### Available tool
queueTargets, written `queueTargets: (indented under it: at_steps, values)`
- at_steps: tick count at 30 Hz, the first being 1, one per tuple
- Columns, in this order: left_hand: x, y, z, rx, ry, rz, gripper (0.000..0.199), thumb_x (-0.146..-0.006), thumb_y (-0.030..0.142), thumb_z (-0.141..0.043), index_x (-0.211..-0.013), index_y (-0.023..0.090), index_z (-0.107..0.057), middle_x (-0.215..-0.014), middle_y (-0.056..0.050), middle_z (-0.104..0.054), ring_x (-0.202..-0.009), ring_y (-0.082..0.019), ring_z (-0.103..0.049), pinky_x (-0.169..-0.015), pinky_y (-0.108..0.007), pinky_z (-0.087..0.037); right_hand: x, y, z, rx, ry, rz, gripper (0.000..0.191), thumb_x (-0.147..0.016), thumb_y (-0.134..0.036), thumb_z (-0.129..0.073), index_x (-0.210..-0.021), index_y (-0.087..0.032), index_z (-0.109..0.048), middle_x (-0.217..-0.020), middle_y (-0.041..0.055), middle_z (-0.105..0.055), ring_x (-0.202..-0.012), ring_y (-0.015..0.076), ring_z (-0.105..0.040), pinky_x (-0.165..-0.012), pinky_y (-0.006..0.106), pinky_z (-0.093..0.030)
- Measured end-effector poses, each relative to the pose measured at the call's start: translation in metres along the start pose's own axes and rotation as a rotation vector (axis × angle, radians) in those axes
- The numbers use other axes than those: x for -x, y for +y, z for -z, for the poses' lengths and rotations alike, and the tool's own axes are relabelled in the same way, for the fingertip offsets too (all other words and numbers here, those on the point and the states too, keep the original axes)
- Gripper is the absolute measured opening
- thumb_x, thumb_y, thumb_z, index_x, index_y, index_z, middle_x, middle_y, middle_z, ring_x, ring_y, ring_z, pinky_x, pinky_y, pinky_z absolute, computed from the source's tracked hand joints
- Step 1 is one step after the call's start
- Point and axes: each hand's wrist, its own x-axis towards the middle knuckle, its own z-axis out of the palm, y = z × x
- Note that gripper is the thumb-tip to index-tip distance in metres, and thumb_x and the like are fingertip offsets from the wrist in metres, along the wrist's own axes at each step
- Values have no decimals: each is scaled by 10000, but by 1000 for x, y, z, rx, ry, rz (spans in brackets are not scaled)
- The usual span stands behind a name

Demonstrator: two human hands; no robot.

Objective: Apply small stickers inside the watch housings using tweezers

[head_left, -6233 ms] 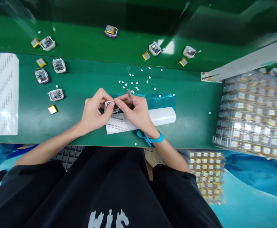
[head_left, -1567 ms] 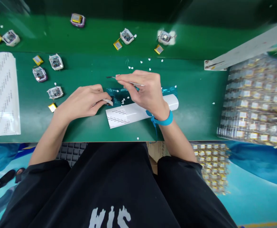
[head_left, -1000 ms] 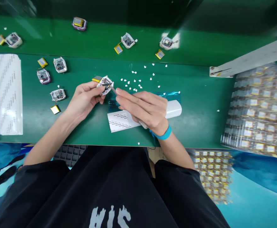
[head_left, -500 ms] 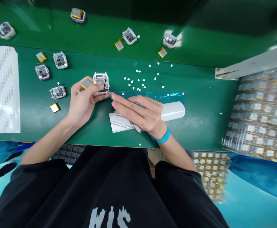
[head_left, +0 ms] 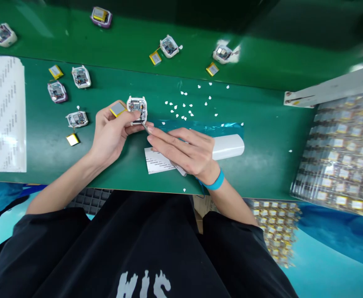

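Observation:
My left hand (head_left: 111, 130) grips a white watch-like housing (head_left: 137, 104) with its circuit board facing up, the thumb lying on the board. A yellow-edged battery (head_left: 118, 109) rests by that hand's index finger, left of the housing. Closed around thin tweezers (head_left: 145, 128), my right hand (head_left: 184, 149) is just to the right, and the tweezer tip meets the lower edge of the housing. Under the right hand lie a printed white sheet (head_left: 158, 160) and a white rolled sheet (head_left: 229, 147) on blue film (head_left: 200, 127).
Small white stickers (head_left: 184, 105) dot the green table (head_left: 262, 136). More housings with batteries lie left (head_left: 81, 77) and on the raised back ledge (head_left: 169, 46). Stacked trays (head_left: 340, 153) stand at right; a long printed strip (head_left: 8, 116) lies at far left.
Both hands, the housing and the tweezers have shifted slightly right in the view. The left hand keeps its grip, and the tweezer tip remains at the housing's lower edge.

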Motion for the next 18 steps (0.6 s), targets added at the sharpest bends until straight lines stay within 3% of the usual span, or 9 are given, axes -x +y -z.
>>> queueTargets:
  at_steps: [6,11,14,18]
  values:
    - [0,-3,1,-28,-14,-43,233,-711,138,-830,-632,183,-616,-656,30,-626,-583,-98,-639,-594,-238,-621,5,-2,1,-80,-106,-56,281,-1028,-183,-629,-1273,-273,-733,-1294,-19,-785,-838,111,-704,-707,254,-607]
    - [1,-7,1,-73,-1,-96,218,-694,243,-925,-709,190,-714,-652,41,-660,-573,-87,-646,-580,-213,-637,10,-2,-1,-202,-50,-130,359,-1012,-155,-643,-1361,-232,-671,-1313,20,-773,-918,120,-748,-791,265,-652]
    - [1,-7,2,-79,-16,-107,267,-666,292,-963,-727,183,-727,-650,34,-681,-561,-94,-668,-576,-208,-642,11,-2,-2,-252,-84,-188,380,-1010,-153,-644,-1371,-270,-672,-1317,13,-771,-970,126,-766,-829,279,-668]
    - [-1,-6,5,-116,-31,-99,289,-677,325,-971,-749,195,-724,-680,30,-701,-595,-106,-693,-606,-220,-651,11,-2,-4,-259,-73,-212,354,-1012,-148,-640,-1339,-272,-694,-1276,0,-790,-936,115,-767,-818,263,-665]
